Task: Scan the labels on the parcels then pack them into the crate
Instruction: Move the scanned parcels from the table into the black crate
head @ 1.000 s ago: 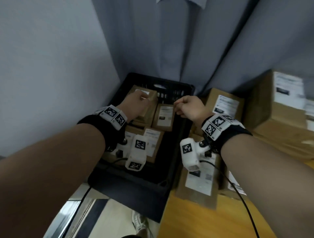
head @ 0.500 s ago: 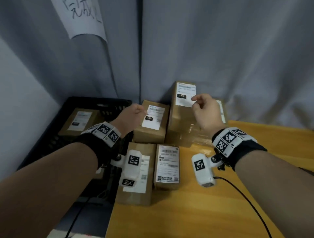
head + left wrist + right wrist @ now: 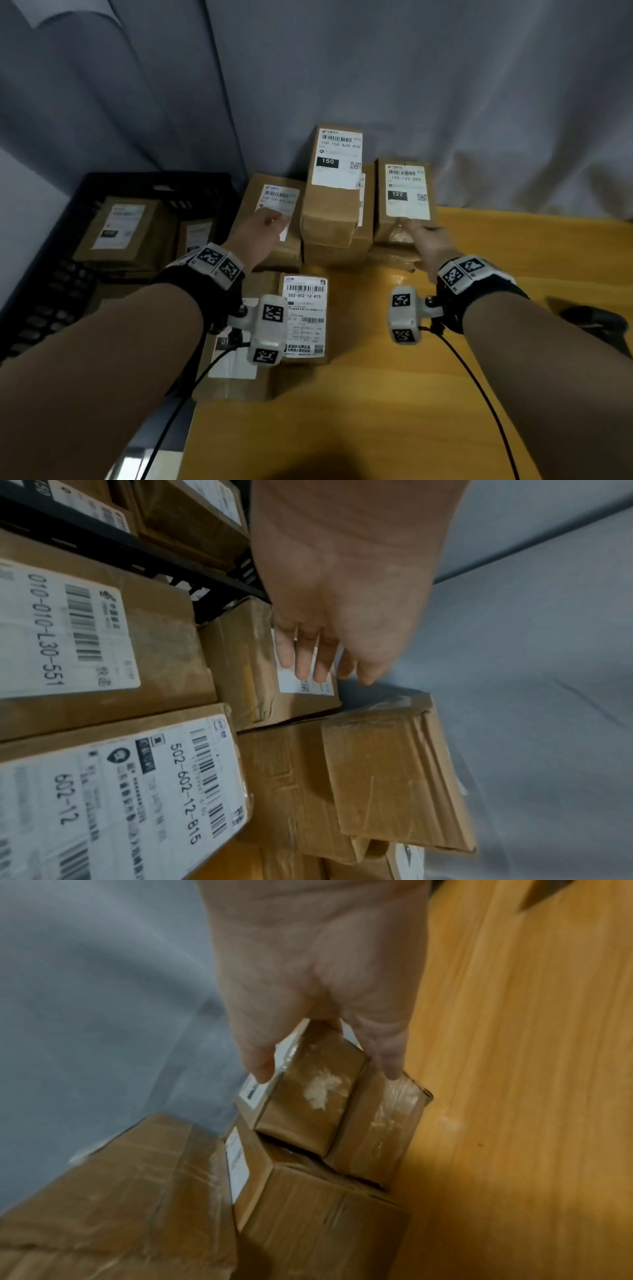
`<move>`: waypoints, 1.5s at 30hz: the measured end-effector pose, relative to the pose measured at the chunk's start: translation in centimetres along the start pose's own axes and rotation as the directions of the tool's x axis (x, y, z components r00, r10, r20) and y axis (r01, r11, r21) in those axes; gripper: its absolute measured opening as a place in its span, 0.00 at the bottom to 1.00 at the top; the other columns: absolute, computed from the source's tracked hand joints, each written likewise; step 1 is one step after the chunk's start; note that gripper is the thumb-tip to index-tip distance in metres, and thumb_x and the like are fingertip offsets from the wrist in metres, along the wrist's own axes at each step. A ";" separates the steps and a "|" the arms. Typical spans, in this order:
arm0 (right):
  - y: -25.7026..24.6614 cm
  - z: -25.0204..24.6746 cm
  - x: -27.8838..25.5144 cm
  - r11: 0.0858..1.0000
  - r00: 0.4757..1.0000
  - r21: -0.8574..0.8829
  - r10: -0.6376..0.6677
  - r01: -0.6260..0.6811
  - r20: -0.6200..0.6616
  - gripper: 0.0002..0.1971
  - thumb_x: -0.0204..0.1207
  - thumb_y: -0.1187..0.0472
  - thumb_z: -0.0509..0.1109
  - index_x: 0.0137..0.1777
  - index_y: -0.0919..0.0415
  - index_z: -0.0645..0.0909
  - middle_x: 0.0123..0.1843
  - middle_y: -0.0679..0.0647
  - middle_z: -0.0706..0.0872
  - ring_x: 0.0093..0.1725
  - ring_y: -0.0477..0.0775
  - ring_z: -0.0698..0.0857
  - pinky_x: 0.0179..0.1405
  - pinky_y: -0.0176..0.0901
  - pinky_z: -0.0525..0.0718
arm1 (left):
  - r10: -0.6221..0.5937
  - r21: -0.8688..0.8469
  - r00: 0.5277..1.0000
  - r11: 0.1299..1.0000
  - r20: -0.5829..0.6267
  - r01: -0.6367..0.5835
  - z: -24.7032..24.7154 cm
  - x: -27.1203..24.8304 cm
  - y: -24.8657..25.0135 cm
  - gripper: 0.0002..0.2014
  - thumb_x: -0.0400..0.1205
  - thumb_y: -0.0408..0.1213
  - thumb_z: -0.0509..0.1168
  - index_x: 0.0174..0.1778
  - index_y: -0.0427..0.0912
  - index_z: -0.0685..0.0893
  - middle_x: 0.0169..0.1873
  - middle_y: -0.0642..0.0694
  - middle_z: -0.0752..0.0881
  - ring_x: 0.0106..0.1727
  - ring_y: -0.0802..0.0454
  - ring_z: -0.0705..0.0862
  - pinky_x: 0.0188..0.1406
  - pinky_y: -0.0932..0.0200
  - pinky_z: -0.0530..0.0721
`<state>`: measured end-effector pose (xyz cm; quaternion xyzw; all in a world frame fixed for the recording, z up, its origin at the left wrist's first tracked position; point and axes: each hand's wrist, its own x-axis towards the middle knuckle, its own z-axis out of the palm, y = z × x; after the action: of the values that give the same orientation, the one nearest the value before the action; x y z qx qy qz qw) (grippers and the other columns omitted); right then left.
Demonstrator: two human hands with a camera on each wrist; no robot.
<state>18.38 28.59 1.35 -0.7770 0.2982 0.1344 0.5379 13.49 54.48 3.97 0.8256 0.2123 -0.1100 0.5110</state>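
Note:
Several brown parcels with white labels are piled at the back of the wooden table point(image 3: 445, 394). My left hand point(image 3: 263, 229) lies with straight fingers point(image 3: 304, 666) on the label of the left parcel point(image 3: 274, 202), beside the black crate point(image 3: 44, 294). My right hand point(image 3: 424, 240) grips the near end of the parcel marked 122 point(image 3: 406, 195); in the right wrist view the thumb and fingers point(image 3: 257, 1066) straddle that parcel point(image 3: 308, 1096). Between the two stands a taller stack topped by a parcel marked 150 point(image 3: 335, 178). The crate holds several parcels point(image 3: 120, 229).
Two more parcels lie nearer me, one labelled 502-602-12-815 point(image 3: 305, 318), the other point(image 3: 233, 373) partly under my left wrist. A dark hand-held device point(image 3: 596, 322) lies on the table at the right. Grey curtain point(image 3: 445, 85) hangs close behind the pile.
Both hands have come away from the crate to the pile on the table. The left hand has settled on the left parcel's label. The right hand has moved from the 150 parcel to the 122 parcel.

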 end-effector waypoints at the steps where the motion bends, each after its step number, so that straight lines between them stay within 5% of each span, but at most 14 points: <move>1: 0.1 0.3 0.1 0.999 1.000 0.040 0.025 -0.025 -0.004 0.41 0.64 0.38 0.76 0.72 0.63 0.72 0.59 0.55 0.81 0.56 0.60 0.80 0.64 0.59 0.82 | -0.018 -0.016 1.000 1.000 -0.001 0.018 0.3 0.4 -0.3 0.11 0.84 0.47 0.61 0.58 0.47 0.80 0.59 0.41 0.85 0.59 0.43 0.85 0.68 0.42 0.80; 4: 0.7 1.1 1.2 0.992 0.997 0.113 0.061 -0.056 -0.039 0.56 0.46 0.31 0.77 0.74 0.60 0.69 0.64 0.56 0.80 0.62 0.62 0.81 0.64 0.60 0.82 | -0.055 -0.067 0.998 0.996 -0.009 0.054 1.1 2.0 -1.6 0.12 0.79 0.53 0.60 0.53 0.52 0.80 0.57 0.42 0.86 0.58 0.43 0.86 0.67 0.40 0.81; 7: 0.7 1.4 1.8 0.977 0.996 0.202 0.079 -0.069 -0.040 0.58 0.37 0.30 0.77 0.70 0.58 0.71 0.62 0.54 0.83 0.58 0.60 0.83 0.63 0.59 0.83 | -0.077 -0.114 0.997 0.990 0.012 0.078 1.5 1.8 -0.9 0.08 0.83 0.50 0.58 0.47 0.53 0.79 0.56 0.43 0.86 0.59 0.44 0.85 0.64 0.45 0.82; 10: 0.0 1.3 1.2 0.970 0.993 0.219 0.117 -0.110 -0.020 0.48 0.53 0.36 0.80 0.71 0.59 0.71 0.60 0.53 0.81 0.57 0.57 0.80 0.66 0.59 0.79 | -0.098 -0.173 0.994 0.979 0.040 0.103 2.1 1.5 -0.1 0.10 0.88 0.44 0.54 0.50 0.45 0.78 0.52 0.40 0.85 0.55 0.45 0.85 0.47 0.59 0.83; 14: -0.2 0.8 1.6 0.958 0.986 0.245 0.162 -0.152 -0.021 0.45 0.63 0.36 0.77 0.75 0.58 0.66 0.62 0.56 0.76 0.63 0.61 0.77 0.68 0.61 0.78 | -0.043 -0.158 0.996 0.986 0.080 0.056 2.7 1.2 0.5 0.11 0.88 0.47 0.54 0.51 0.46 0.78 0.49 0.44 0.84 0.47 0.52 0.84 0.46 0.61 0.81; 18: -0.5 1.1 1.3 0.954 0.983 0.240 0.183 -0.182 0.017 0.46 0.60 0.37 0.79 0.74 0.58 0.68 0.63 0.56 0.79 0.61 0.60 0.79 0.65 0.59 0.81 | -0.004 -0.093 0.999 0.996 0.053 0.009 3.0 0.7 0.9 0.14 0.88 0.50 0.52 0.50 0.47 0.79 0.48 0.46 0.85 0.54 0.47 0.84 0.61 0.49 0.83; 20: -0.3 1.5 1.5 0.955 0.983 0.233 0.179 -0.186 0.048 0.44 0.58 0.37 0.80 0.71 0.58 0.73 0.60 0.55 0.82 0.58 0.58 0.81 0.63 0.55 0.82 | 0.004 -0.026 1.000 1.000 0.008 -0.003 2.7 0.8 0.9 0.18 0.88 0.53 0.50 0.51 0.47 0.81 0.56 0.43 0.85 0.59 0.44 0.83 0.69 0.47 0.78; 22: -0.1 1.7 1.7 0.959 0.982 0.213 0.176 -0.185 0.062 0.38 0.62 0.39 0.79 0.68 0.59 0.76 0.55 0.53 0.82 0.57 0.57 0.81 0.63 0.53 0.82 | -0.027 0.049 1.000 0.998 -0.013 0.027 2.2 0.8 0.9 0.24 0.88 0.56 0.48 0.67 0.45 0.78 0.67 0.44 0.80 0.69 0.43 0.78 0.73 0.55 0.68; 24: 0.1 1.6 1.7 0.960 0.982 0.213 0.168 -0.184 0.090 0.30 0.67 0.40 0.77 0.62 0.57 0.77 0.49 0.52 0.81 0.51 0.54 0.81 0.60 0.49 0.82 | -0.043 0.019 0.999 0.999 0.012 0.043 1.9 1.0 0.7 0.31 0.85 0.63 0.47 0.76 0.46 0.72 0.74 0.44 0.75 0.74 0.43 0.73 0.78 0.49 0.65; 28: 0.2 1.2 1.4 0.948 0.968 0.238 0.168 -0.210 0.185 0.29 0.66 0.39 0.77 0.60 0.56 0.77 0.48 0.51 0.84 0.45 0.49 0.81 0.38 0.42 0.77 | -0.067 -0.038 0.998 0.997 0.017 0.067 1.5 1.2 0.2 0.35 0.81 0.69 0.50 0.77 0.49 0.72 0.76 0.43 0.74 0.75 0.43 0.72 0.78 0.43 0.68; 31: 0.0 1.2 0.9 0.939 0.963 0.267 0.161 -0.217 0.216 0.39 0.57 0.35 0.80 0.64 0.55 0.78 0.56 0.53 0.86 0.55 0.54 0.84 0.47 0.47 0.80 | -0.070 -0.062 0.997 0.996 0.011 0.070 1.5 1.0 0.1 0.33 0.81 0.67 0.50 0.75 0.48 0.73 0.74 0.43 0.75 0.74 0.44 0.73 0.78 0.43 0.69; 37: -0.7 0.7 -1.0 0.879 0.999 0.477 0.005 0.021 -0.052 0.37 0.56 0.41 0.80 0.63 0.58 0.75 0.55 0.53 0.87 0.51 0.52 0.87 0.56 0.50 0.84 | -0.023 0.009 0.999 1.000 0.032 0.022 0.8 0.6 0.7 0.33 0.84 0.65 0.48 0.76 0.46 0.72 0.75 0.42 0.75 0.74 0.41 0.73 0.78 0.42 0.68; 42: -2.6 -0.5 -4.4 0.841 0.951 0.447 -0.247 0.306 -0.186 0.29 0.70 0.53 0.77 0.66 0.57 0.66 0.53 0.44 0.78 0.49 0.38 0.79 0.39 0.27 0.72 | 0.041 -0.048 0.999 0.998 0.035 -0.040 -0.4 -0.2 1.2 0.33 0.84 0.63 0.51 0.75 0.42 0.73 0.73 0.39 0.76 0.73 0.38 0.75 0.73 0.38 0.73; 45: -4.1 -0.1 -7.0 0.787 0.901 0.439 -0.379 0.434 -0.213 0.25 0.73 0.57 0.75 0.65 0.58 0.67 0.50 0.42 0.76 0.46 0.35 0.77 0.37 0.21 0.73 | 0.097 -0.076 0.995 0.993 0.025 -0.095 -1.6 -1.3 1.6 0.31 0.85 0.61 0.51 0.75 0.43 0.73 0.73 0.41 0.76 0.74 0.40 0.75 0.74 0.40 0.73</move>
<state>15.41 31.75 8.18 -0.6728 0.1775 -0.1064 0.7103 13.01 54.94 6.51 0.8134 0.1691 -0.0891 0.5494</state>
